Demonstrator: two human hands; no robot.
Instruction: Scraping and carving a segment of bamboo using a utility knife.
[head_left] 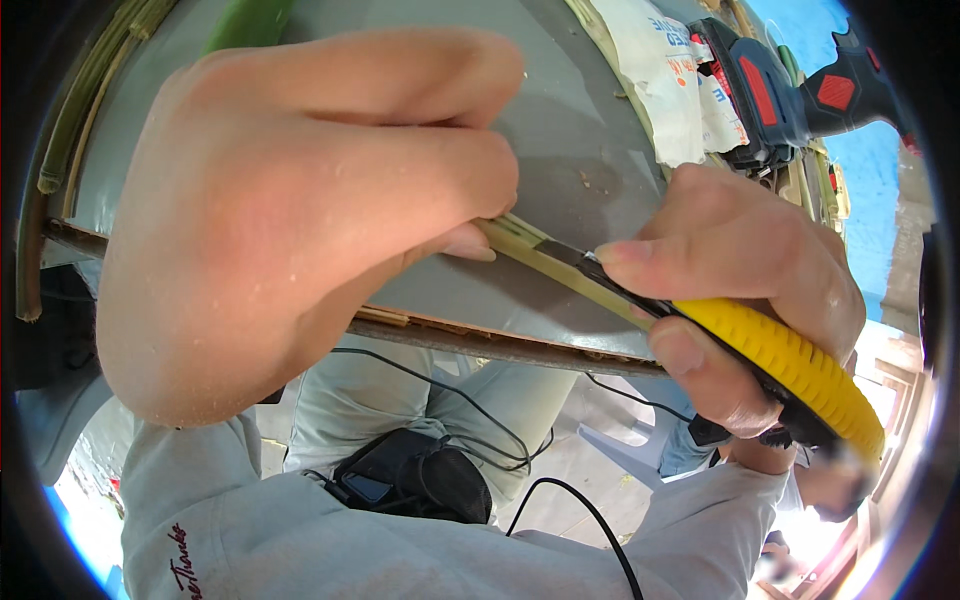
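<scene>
My left hand (320, 190) is closed round one end of a pale green strip that looks like split bamboo (590, 287). The strip slants down to the right over the table's near edge. A yellow and black utility knife (775, 345) is gripped in my right hand (750, 235), with its blade lying along the strip. My right thumb rests by the blade's base, and the strip's lower end passes behind my right fingers. What sits deeper inside my left fist is hidden.
Small shavings lie on the grey table (560, 110). A cordless power tool (770, 95) and a torn white paper package (655, 75) are at the far right. Bamboo sticks (90, 100) lie at the left, with a green stalk (245, 25) behind my left hand. Black cables (470, 400) hang below the table edge.
</scene>
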